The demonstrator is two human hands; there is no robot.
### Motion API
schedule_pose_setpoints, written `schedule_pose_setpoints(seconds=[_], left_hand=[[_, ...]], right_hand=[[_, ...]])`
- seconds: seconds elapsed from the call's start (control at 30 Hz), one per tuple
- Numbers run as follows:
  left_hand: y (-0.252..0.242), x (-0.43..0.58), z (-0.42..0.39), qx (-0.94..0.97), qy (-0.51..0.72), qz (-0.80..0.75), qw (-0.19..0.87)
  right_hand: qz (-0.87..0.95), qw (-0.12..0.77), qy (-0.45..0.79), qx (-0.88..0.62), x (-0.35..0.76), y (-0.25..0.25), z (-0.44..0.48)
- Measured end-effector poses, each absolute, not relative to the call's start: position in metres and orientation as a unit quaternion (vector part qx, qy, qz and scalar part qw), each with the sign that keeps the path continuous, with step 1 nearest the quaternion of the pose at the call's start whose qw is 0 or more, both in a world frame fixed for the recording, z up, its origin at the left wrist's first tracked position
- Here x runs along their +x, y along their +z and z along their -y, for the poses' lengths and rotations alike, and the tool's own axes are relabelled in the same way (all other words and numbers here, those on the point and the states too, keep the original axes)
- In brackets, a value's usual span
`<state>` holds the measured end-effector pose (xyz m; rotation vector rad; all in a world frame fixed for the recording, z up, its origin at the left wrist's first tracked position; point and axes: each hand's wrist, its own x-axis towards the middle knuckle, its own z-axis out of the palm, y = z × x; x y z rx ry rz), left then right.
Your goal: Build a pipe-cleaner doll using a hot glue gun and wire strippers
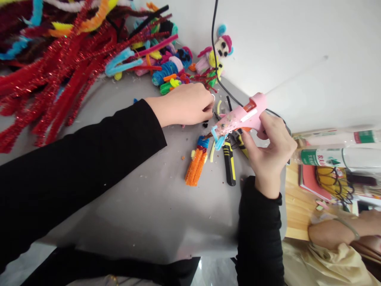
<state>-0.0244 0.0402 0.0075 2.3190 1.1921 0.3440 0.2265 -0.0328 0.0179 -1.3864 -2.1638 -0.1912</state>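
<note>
My right hand [269, 147] grips a pink hot glue gun [236, 119], its nozzle pointing down and left. The nozzle tip is at the blue top of a small pipe-cleaner figure [196, 167] with an orange body, lying on the grey table [143, 206]. Above the figure, my left hand [189, 105] has its fingers pinched together at the table; whatever is in them is hidden. Tiny black pieces [205, 124] lie just below its fingertips. Black-and-yellow pliers [229, 163] rest beneath the glue gun, beside a light blue pipe-cleaner piece [219, 141].
Red tinsel pipe cleaners [59, 79] heap at the left. Several finished pipe-cleaner dolls [175, 65] stand or lie along the white wall [297, 47]. A black cord [214, 47] runs down behind. Plastic bottles [333, 157] and another person's arm [333, 232] are at the right.
</note>
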Motion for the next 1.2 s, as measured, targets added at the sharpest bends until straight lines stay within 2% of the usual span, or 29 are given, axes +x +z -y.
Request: schedule_pose_setpoints(seconds=[1.2], left_hand=[[0.0049,-0.0268,-0.0418,0.85,0.144,-0.424,0.278]], right_hand=[[0.804,0.291,-0.073,-0.513,0.224,0.02,0.0333]])
